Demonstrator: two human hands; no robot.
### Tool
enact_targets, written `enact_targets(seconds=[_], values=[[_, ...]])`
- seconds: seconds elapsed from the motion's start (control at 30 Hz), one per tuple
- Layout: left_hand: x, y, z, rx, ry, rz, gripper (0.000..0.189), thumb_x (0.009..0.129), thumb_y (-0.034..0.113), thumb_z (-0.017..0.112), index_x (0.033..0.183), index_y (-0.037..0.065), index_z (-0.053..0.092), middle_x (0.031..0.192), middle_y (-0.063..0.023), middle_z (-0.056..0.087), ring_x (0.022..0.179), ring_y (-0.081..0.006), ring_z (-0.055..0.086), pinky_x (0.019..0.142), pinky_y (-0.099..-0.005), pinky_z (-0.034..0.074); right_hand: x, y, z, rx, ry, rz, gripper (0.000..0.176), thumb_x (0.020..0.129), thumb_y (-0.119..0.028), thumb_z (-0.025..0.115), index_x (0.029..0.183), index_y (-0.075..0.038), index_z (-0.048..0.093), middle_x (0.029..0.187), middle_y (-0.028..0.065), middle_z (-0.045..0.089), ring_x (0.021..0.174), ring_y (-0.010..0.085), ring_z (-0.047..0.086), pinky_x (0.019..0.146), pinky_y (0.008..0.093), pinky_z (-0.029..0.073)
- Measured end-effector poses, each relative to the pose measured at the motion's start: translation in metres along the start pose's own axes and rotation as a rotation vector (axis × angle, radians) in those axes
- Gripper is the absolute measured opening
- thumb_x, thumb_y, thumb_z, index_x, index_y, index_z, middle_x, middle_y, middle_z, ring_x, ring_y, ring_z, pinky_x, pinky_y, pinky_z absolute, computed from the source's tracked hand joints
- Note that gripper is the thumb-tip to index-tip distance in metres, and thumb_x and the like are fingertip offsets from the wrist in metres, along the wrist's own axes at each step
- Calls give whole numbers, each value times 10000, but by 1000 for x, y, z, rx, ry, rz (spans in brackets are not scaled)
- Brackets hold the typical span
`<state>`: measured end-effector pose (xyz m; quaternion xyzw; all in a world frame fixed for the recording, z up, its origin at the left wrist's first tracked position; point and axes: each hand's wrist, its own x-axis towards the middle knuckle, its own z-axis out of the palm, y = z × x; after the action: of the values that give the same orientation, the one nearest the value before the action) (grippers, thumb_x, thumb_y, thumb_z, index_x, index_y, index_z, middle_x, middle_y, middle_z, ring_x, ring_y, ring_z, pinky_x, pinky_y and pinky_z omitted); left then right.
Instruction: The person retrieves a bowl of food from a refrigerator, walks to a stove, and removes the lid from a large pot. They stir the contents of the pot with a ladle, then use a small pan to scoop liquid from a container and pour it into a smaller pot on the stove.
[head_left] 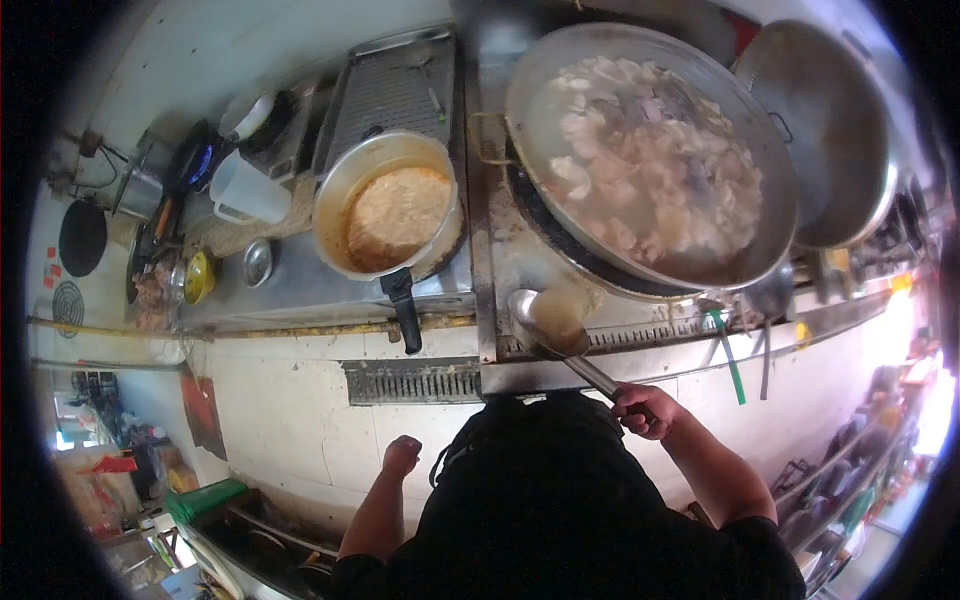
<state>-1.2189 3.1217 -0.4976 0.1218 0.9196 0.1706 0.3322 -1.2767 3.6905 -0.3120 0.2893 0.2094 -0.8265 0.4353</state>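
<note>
My right hand (645, 411) is wrapped round the handle of a metal ladle (593, 377). Its bowl hangs low over the stove's front edge, near a large round pan (530, 165), and looks filled with a pale, cloudy liquid. Pale pieces of food (660, 160) lie in cloudy liquid in that pan. My left hand (402, 455) is closed beside my body, below the counter edge, with nothing visible in it. Left of the large pan stands a pot (335, 225) with a black handle, holding a light-brown, foamy liquid.
A second large pan (850, 150) leans at the far right. Behind the pot lies a ridged tray (385, 100) with a spoon on it. A white jug (250, 190), a yellow bowl (200, 277) and a small metal bowl (258, 262) stand left. A green-handled utensil (730, 365) hangs at right.
</note>
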Motion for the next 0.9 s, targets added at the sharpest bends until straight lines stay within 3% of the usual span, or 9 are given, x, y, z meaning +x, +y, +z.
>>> enact_targets(seconds=[0.17, 0.27, 0.33, 0.4, 0.47, 0.57, 0.63, 0.73, 0.9], values=[[11, 26, -26, 176, 81, 215, 73, 728, 78, 572, 794, 51, 590, 796, -91, 585, 648, -184, 591, 564, -288, 515, -5, -1, -1, 371, -175, 71, 82, 833, -153, 477, 873, -88, 447, 656, 77, 448, 379, 117, 417, 289, 206, 339], [24, 21, -15, 303, -14, 187, 236, 562, 161, 725, 695, 81, 547, 825, -83, 599, 870, -275, 559, 733, -380, 477, -12, -3, 0, 408, -361, 83, 266, 826, -171, 466, 1064, -53, 454, 636, 76, 468, 354, 117, 412, 259, 200, 327], [16, -7, 14, -551, 82, -49, 225, 574, 167, 722, 702, 88, 555, 822, -91, 598, 859, -284, 562, 724, -385, 479, -24, 0, -6, 404, -332, 62, 316, 819, -150, 462, 1118, -48, 441, 612, 78, 454, 328, 124, 392, 245, 206, 318], [23, -10, 17, -456, 59, -51, 215, 579, 159, 720, 705, 95, 559, 819, -98, 599, 836, -285, 567, 705, -390, 480, -34, -2, -16, 214, -342, 28, 370, 812, -141, 469, 1169, -55, 423, 593, 83, 444, 306, 128, 372, 242, 207, 315], [13, 20, -9, 172, 24, 80, 213, 578, 153, 721, 709, 98, 561, 830, -100, 604, 819, -283, 570, 696, -393, 480, -57, -15, 9, 217, -342, 9, 444, 794, -116, 484, 1223, -70, 380, 583, 91, 436, 300, 130, 368, 242, 208, 318], [9, 35, -16, 99, 24, 1, 218, 567, 136, 726, 703, 97, 560, 812, -83, 602, 809, -267, 572, 681, -382, 479, -86, -31, 33, 137, -440, -61, 599, 751, -71, 512, 1303, -81, 279, 588, 118, 454, 316, 159, 410, 245, 216, 322], [26, 47, -21, 291, 75, 191, 228, 549, 133, 735, 708, 104, 573, 779, -61, 600, 803, -249, 573, 672, -367, 476, -107, -53, 49, 71, -431, -200, 596, 744, -66, 513, 1297, -73, 290, 597, 122, 465, 321, 165, 418, 252, 225, 329], [38, 68, -26, 435, -50, 131, 239, 537, 141, 741, 711, 105, 582, 794, -57, 610, 812, -240, 574, 687, -360, 478, -115, -72, 55, -98, -238, -489, 585, 712, -33, 532, 1266, -66, 347, 656, 119, 506, 365, 152, 446, 300, 237, 352], [51, 82, -24, 206, 160, 286, 179, 602, 27, 657, 759, 105, 620, 812, -72, 615, 783, -239, 591, 648, -345, 501, -128, -114, 40, 64, -21, -640, 453, 756, 2, 485, 1186, -109, 398, 659, 58, 476, 389, 97, 403, 319, 196, 322]])
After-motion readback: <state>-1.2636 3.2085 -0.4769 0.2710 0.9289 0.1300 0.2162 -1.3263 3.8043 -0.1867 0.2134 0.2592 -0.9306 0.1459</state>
